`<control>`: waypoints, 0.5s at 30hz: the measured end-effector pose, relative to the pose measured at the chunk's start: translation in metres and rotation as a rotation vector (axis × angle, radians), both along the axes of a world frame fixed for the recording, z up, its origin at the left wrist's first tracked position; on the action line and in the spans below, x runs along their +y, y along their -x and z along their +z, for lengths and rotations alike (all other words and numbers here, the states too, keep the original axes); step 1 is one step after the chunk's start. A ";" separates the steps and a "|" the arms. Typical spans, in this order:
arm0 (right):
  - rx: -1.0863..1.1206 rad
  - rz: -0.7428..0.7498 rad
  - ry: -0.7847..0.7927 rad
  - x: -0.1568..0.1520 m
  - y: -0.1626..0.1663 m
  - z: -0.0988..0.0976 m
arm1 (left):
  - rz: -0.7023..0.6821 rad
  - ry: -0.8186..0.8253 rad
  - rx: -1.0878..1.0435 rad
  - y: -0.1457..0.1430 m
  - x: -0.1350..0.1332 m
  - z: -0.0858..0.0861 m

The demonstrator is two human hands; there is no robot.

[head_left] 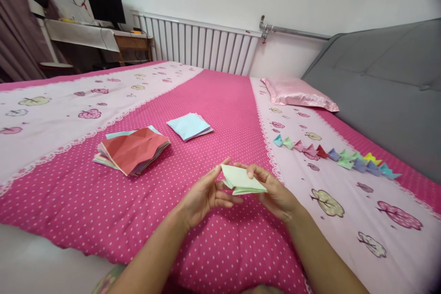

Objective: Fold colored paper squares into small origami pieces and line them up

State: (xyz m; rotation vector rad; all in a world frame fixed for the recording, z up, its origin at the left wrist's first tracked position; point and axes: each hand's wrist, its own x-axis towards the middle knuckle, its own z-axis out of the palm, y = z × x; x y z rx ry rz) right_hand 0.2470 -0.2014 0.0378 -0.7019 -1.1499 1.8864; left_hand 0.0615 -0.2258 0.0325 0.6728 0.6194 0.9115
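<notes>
A pale green folded paper (pixel 243 179) is held in the air above the pink dotted bedspread, its layers parted slightly along the lower edge. My right hand (pixel 275 193) pinches it from the right, one fingertip on its upper face and the other fingers behind or beneath. At its left end, my left hand (pixel 206 195) supports it loosely, a fingertip by the top left corner and curled fingers below. Ahead of my hands lies a small stack of light blue square paper (pixel 190 126). Further left sits a bigger pile of creased sheets with a red sheet (pixel 136 147) on top.
A row of small folded paper boats (pixel 344 158) in several colours runs along the bed on the right. Behind it are a pink pillow (pixel 299 92) and a grey padded headboard (pixel 379 64). A white radiator (pixel 200 41) and a desk with a monitor (pixel 105 4) stand beyond the bed.
</notes>
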 end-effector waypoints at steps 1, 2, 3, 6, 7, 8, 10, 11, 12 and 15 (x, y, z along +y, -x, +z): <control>-0.010 0.026 -0.005 0.000 0.000 -0.001 | 0.002 -0.004 -0.005 0.000 0.000 0.000; -0.020 0.053 -0.005 0.001 -0.001 -0.001 | 0.005 -0.005 -0.011 0.001 0.000 0.000; -0.031 0.079 -0.003 0.001 -0.001 -0.001 | 0.008 -0.004 -0.018 0.001 0.000 0.000; -0.084 0.111 -0.024 0.001 -0.002 0.001 | 0.004 -0.020 -0.006 0.002 0.000 0.000; -0.107 0.111 -0.039 0.001 -0.003 0.002 | -0.011 -0.030 0.017 0.002 0.000 0.000; -0.129 0.112 -0.056 0.001 -0.004 0.003 | -0.029 -0.042 0.046 0.003 0.000 0.000; -0.178 0.124 -0.086 0.002 -0.007 0.005 | -0.064 -0.071 0.111 0.005 -0.001 0.001; -0.204 0.135 -0.101 0.002 -0.008 0.005 | -0.076 -0.084 0.145 0.005 -0.001 0.002; -0.228 0.148 -0.116 0.003 -0.010 0.006 | -0.083 -0.100 0.175 0.006 -0.002 0.002; -0.280 0.186 -0.174 0.004 -0.012 0.006 | -0.106 -0.154 0.244 0.007 -0.004 0.002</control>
